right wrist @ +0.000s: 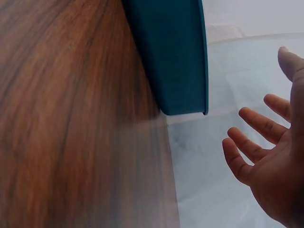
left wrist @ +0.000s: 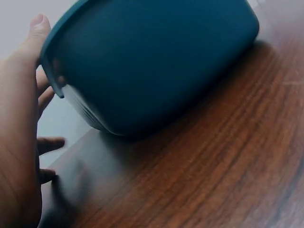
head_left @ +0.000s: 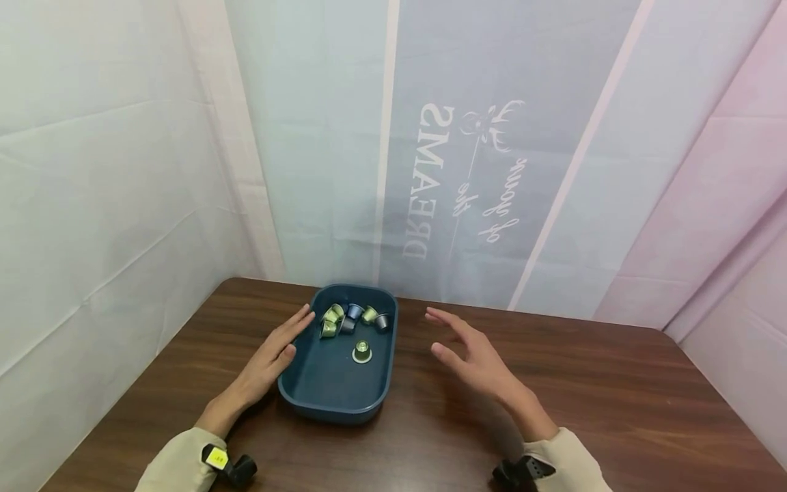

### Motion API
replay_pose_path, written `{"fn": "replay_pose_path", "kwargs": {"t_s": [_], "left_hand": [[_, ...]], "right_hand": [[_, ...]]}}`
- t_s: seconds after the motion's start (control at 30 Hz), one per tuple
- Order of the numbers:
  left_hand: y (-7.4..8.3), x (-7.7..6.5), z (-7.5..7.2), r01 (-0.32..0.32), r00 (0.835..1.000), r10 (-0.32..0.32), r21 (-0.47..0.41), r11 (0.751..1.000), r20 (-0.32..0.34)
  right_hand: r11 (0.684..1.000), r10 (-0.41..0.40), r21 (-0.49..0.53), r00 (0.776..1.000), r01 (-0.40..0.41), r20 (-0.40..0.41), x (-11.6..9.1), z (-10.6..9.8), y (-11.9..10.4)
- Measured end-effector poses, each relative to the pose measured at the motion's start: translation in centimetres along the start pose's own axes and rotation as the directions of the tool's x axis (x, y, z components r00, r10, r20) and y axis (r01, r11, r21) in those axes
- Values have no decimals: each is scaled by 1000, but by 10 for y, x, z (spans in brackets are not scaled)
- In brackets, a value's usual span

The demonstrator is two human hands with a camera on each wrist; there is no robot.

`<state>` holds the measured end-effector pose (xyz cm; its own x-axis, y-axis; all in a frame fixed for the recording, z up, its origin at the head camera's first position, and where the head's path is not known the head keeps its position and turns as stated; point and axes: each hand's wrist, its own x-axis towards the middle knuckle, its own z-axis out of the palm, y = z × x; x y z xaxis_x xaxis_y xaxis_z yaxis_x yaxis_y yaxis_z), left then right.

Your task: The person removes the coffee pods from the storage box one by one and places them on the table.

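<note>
A dark teal tray (head_left: pixel 332 389) with rounded corners stands on the table, left of the middle in the head view. Several coffee capsules (head_left: pixel 369 315), green, blue and dark grey, lie grouped at its far end. One green capsule (head_left: pixel 362 351) sits apart, nearer the middle, on its wide rim. My left hand (head_left: pixel 268 361) is at the tray's left side, fingers extended along the rim; the left wrist view shows the tray wall (left wrist: pixel 152 61) beside it. To the right of the tray, my right hand (head_left: pixel 478 359) hovers with fingers spread and nothing in them.
The dark wooden table (head_left: pixel 590 403) reaches to pale fabric curtains (head_left: pixel 332 150) at the back and sides. Mirrored white lettering (head_left: pixel 430 178) is printed on the back curtain. Both wrists wear small black cameras, the left one (head_left: pixel 243 470) beside a yellow label.
</note>
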<state>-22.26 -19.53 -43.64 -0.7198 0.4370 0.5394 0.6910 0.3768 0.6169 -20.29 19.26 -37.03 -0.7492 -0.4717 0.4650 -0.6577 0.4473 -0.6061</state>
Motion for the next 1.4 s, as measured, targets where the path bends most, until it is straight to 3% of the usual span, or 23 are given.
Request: {"fn": "replay_pose_path", "kwargs": {"t_s": [0.23,0.37,0.5,0.63,0.8,0.97,1.27,1.4], "left_hand": [[-2,-3,-1,53,997,-51,-37,998,52],[-3,-3,-3,66,996,-63,-58,996,66],[-4,-3,-3,83,993,-77,-65,994,85],[-4,-3,-4,84,993,-78,-64,994,88],[-3,-3,-5,74,993,-68,-58,996,92],[-3,-2,-5,62,994,-57,-54,997,91],[-3,-2,-5,56,994,-50,-57,997,94],[-5,-2,-5,51,994,-46,-52,997,96]], "right_hand": [[999,-15,29,999,14,41,14,12,-30],[999,-23,27,998,21,61,26,26,-20],[991,-116,80,987,107,108,38,39,-2],[976,-216,82,959,204,182,51,46,4],[964,-263,13,935,267,238,65,51,5],[964,-252,4,914,264,319,78,56,4],[970,-215,4,850,243,481,96,63,5],[975,-187,4,810,222,556,104,64,3]]}}
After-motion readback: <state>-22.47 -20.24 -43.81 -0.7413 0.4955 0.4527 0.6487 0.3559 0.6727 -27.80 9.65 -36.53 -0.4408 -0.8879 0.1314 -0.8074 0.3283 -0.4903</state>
